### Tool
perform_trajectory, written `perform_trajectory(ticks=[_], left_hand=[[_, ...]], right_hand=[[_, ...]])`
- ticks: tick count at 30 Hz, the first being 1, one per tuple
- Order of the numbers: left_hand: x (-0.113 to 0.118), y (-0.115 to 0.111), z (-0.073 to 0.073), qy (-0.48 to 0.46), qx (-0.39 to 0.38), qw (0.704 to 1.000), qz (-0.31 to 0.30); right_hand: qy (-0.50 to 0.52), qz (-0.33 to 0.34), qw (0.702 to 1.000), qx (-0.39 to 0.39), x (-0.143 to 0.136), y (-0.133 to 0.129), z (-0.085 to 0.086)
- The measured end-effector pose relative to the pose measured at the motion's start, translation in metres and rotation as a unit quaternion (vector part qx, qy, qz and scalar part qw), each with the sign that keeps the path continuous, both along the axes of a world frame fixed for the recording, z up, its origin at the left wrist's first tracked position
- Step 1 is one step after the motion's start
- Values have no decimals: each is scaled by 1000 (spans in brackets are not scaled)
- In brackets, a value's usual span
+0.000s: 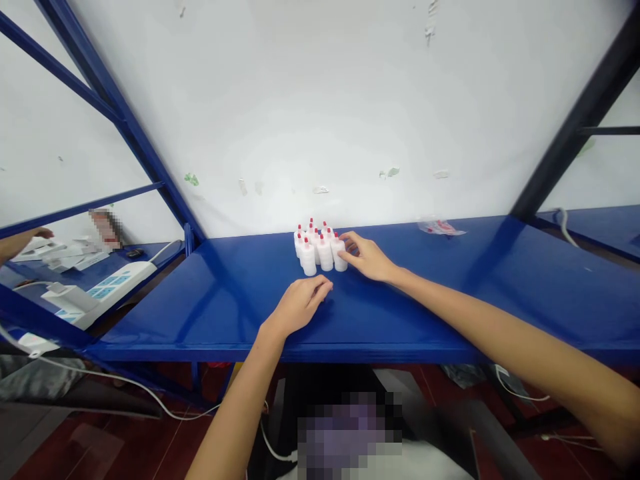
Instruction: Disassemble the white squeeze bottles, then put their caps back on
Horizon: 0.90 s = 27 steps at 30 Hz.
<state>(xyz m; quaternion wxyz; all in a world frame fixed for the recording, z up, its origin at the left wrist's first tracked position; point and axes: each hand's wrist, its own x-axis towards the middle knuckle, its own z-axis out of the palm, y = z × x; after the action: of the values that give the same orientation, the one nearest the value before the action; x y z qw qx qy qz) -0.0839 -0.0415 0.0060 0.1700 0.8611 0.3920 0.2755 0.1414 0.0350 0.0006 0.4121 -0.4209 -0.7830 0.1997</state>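
Several white squeeze bottles with red tips (310, 257) stand upright in a tight cluster on the blue table, towards the wall. At the right front of the group, my right hand (367, 257) has its thumb and fingers around one white bottle (340, 257), which still stands among the others. My left hand (303, 303) rests just in front of the cluster, its fingers curled together and apart from the bottles. Nothing shows in it.
A clear plastic bag with red pieces (441, 227) lies at the back right of the blue table (240, 300). Beyond the blue frame on the left are a white power strip (113, 293), cables and another person's hand (25, 243).
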Motion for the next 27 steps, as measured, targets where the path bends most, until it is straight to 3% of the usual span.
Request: perform_trajectory(ticks=[3, 10, 16, 21, 24, 27], left_hand=[[-12, -11, 0, -53, -25, 997, -42], [-14, -16, 2, -147, 90, 984, -48], [17, -3, -3, -230, -8, 972, 38], [39, 0, -14, -236, -62, 970, -17], [43, -2, -16, -207, -55, 977, -12], [41, -1, -13, -133, -9, 991, 19]], right_hand=[[9, 15, 1000, -19, -1, -10, 0], [24, 97, 995, -7, -9, -35, 6], [24, 171, 985, 6, -13, -43, 4], [-18, 180, 983, 40, -6, -45, 6], [-40, 177, 977, 109, 3, -41, 7], [5, 204, 966, 159, 12, -36, 6]])
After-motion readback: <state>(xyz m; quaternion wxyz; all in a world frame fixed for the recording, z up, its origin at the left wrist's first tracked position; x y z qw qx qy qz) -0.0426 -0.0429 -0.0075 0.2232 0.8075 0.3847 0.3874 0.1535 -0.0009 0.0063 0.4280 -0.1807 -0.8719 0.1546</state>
